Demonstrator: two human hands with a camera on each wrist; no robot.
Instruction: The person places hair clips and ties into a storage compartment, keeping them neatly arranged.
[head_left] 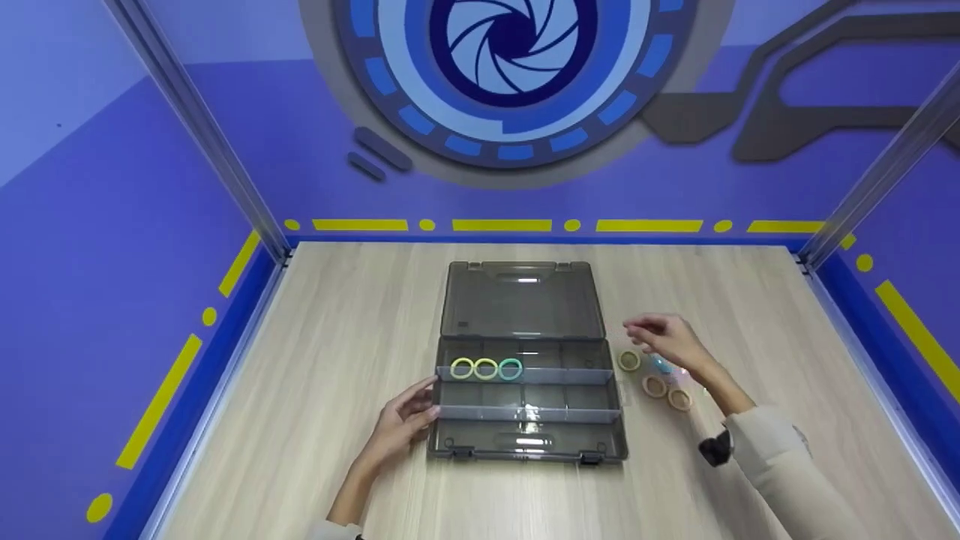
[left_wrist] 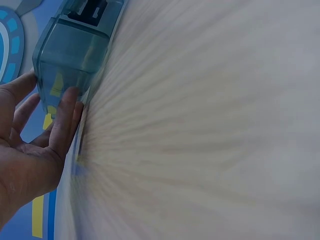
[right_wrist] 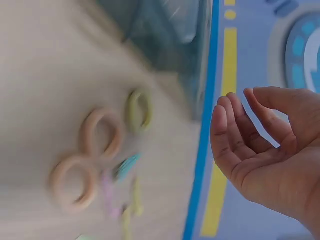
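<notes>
Two yellow rings [head_left: 462,377] and one turquoise ring [head_left: 511,360] sat in a row at the far divider [head_left: 570,376] of the smoky plastic organizer box [head_left: 480,395], to the right of the left fingertips. We saw the left hand [head_left: 401,426], fingers apart, touching the box's left side. The right hand [head_left: 675,343] held nothing, its fingers loosely bent and the thumb separate; we found an olive ring [right_wrist: 131,111], a blue piece [right_wrist: 127,166] and two peach rings [right_wrist: 88,135] on the near side of those fingertips.
</notes>
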